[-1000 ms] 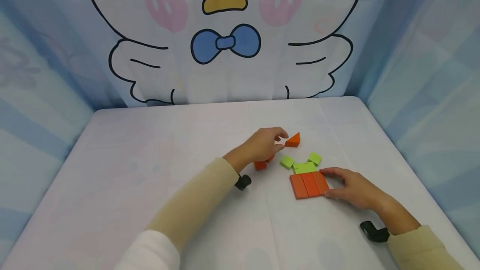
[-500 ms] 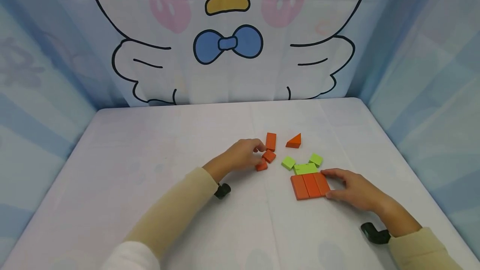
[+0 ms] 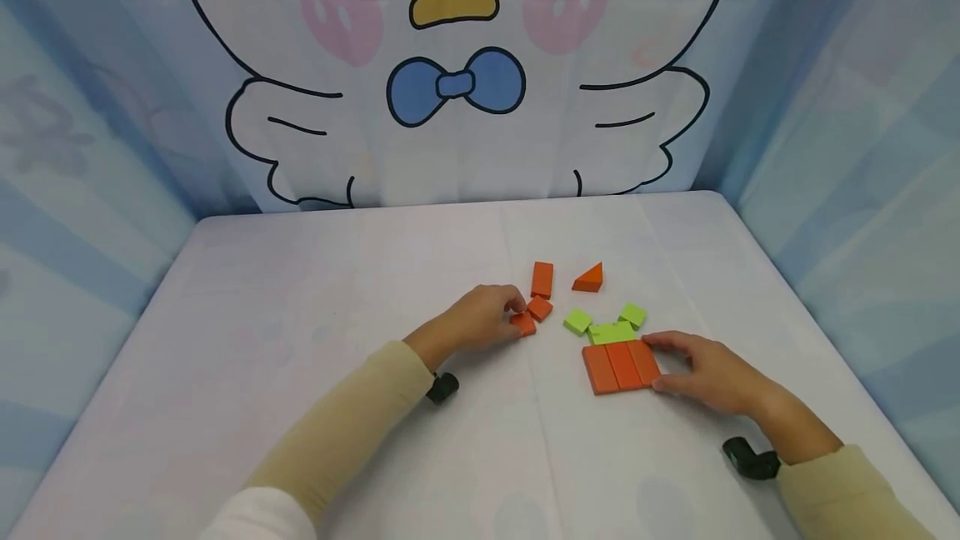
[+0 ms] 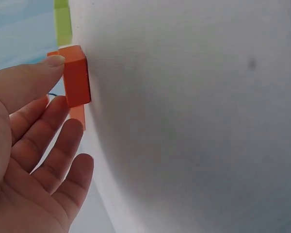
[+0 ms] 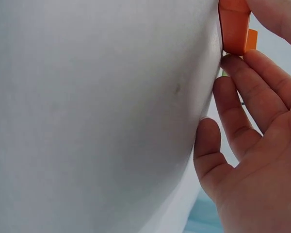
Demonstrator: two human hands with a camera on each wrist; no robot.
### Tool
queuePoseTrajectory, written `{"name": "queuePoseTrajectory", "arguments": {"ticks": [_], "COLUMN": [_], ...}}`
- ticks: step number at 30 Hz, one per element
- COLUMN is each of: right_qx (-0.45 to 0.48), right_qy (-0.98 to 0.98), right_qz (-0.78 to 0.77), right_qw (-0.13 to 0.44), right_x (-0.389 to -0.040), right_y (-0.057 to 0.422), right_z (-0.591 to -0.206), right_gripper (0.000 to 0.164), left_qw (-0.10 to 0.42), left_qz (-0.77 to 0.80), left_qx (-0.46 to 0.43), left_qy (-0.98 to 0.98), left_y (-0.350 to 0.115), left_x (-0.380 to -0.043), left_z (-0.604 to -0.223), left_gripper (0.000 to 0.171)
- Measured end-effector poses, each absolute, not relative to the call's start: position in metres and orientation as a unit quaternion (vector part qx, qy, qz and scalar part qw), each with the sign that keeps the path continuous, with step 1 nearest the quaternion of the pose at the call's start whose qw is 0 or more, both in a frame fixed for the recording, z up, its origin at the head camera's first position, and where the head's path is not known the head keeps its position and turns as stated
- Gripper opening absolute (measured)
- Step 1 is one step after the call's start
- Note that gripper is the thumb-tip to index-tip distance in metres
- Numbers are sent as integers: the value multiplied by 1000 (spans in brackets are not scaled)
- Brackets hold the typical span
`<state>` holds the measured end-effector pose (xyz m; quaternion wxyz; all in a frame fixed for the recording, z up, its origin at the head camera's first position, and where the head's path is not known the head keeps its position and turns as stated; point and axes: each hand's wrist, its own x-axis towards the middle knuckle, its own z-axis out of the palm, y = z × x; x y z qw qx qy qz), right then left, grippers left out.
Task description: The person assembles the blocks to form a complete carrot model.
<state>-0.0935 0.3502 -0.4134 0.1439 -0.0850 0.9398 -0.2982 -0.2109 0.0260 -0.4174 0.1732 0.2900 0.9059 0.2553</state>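
Observation:
With thumb and fingertips, my left hand (image 3: 480, 317) pinches a small orange block (image 3: 526, 324) lying on the table; the left wrist view shows that block (image 4: 77, 80) between thumb and fingers. Touching its far side is another small orange block (image 3: 539, 308), and an oblong orange block (image 3: 542, 280) lies behind that. My right hand (image 3: 712, 373) holds the rightmost of three orange oblong blocks (image 3: 621, 367) set side by side, thumb at its near end, fingertip at its far end. A green block (image 3: 611, 334) lies against their far edge, with small green blocks (image 3: 577, 322) at both upper corners.
An orange triangular block (image 3: 588, 278) lies on the table behind the green ones. White cloth covers the table (image 3: 300, 357). At the back hangs a curtain (image 3: 457, 148) with a cartoon figure, and patterned curtains close both sides. A black wrist camera (image 3: 752, 458) sits under the right wrist.
My left hand has drawn back leftward from near the triangular block, uncovering the oblong orange block, and has come to the nearest small orange block. The right hand has stayed in place.

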Motion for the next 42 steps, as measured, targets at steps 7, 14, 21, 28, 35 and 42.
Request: {"name": "queuePoseTrajectory", "arguments": {"ticks": [7,14,21,28,35,42], "right_qx": [-67,-62,-71,-68,-78,-78], "right_qy": [957,961,958,957,960,958], "right_qz": [-259,-251,-251,-245,-231,-227], "right_qw": [110,98,117,141,141,158], "right_x": [-100,-112,-119,-120,-124,-127], "right_y": [349,347,344,344,341,340], "right_z": [-405,-401,-400,-403,-399,-397], "right_gripper": [61,65,64,61,64,66], "left_qw": [165,159,170,187,196,225], "left_qz": [261,256,255,247,257,263], "left_qx": [289,294,300,332,347,379], "left_qy": [906,907,903,891,881,858], "left_y": [26,25,22,23,23,29], "left_x": [-212,-211,-204,-188,-172,-150], "left_z": [-419,-418,-417,-414,-416,-417], "left_gripper": [27,26,23,19,19,22]}}
